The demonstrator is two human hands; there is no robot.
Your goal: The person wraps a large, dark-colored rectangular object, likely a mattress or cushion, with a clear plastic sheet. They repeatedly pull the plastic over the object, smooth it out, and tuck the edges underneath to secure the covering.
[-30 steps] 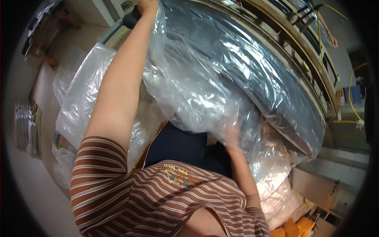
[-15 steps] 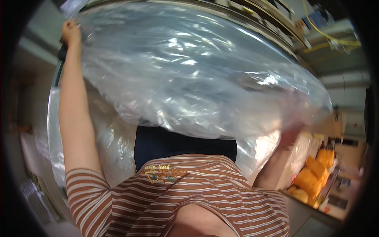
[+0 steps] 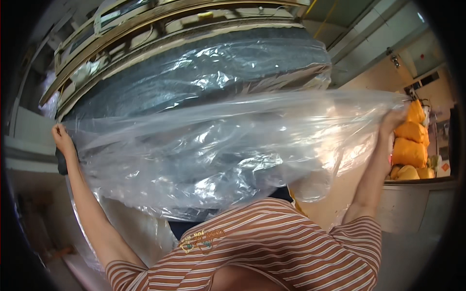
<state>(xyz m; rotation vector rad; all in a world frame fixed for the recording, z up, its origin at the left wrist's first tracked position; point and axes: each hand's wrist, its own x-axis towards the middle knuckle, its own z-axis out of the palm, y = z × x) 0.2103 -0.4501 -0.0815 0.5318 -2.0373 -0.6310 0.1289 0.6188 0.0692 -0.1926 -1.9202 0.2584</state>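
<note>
Plastic dominates the view: a huge clear plastic sheet is stretched wide between the person's two raised arms, billowing and creased, with bright glare across its folds. Behind it, farther off and higher, lies a big dark grey roll already wrapped in film, resting on a long metal frame that runs from far left to upper right.

The sheet sits between the person and that roll, its lower edge sagging down near the striped shirt at the bottom of the view.

The left hand is at the far left, its grip closed on the sheet's corner together with something dark just below the fingers; what that dark thing is I cannot tell. The right hand is at the far right, its grip pinched on the opposite edge of the film, right beside a stack of orange-yellow bags sitting in a pale bin.

Risks, as I judge them: thin film pulled this taut could tear at either pinch point, or slide out of the fingers, since each hand holds only a small bunch of it. The slack middle could snag on the frame's edges or cling to the film on the roll. The right edge could catch on the bags. With the sheet filling the view, the person's sight of what lies beyond is poor.
</note>
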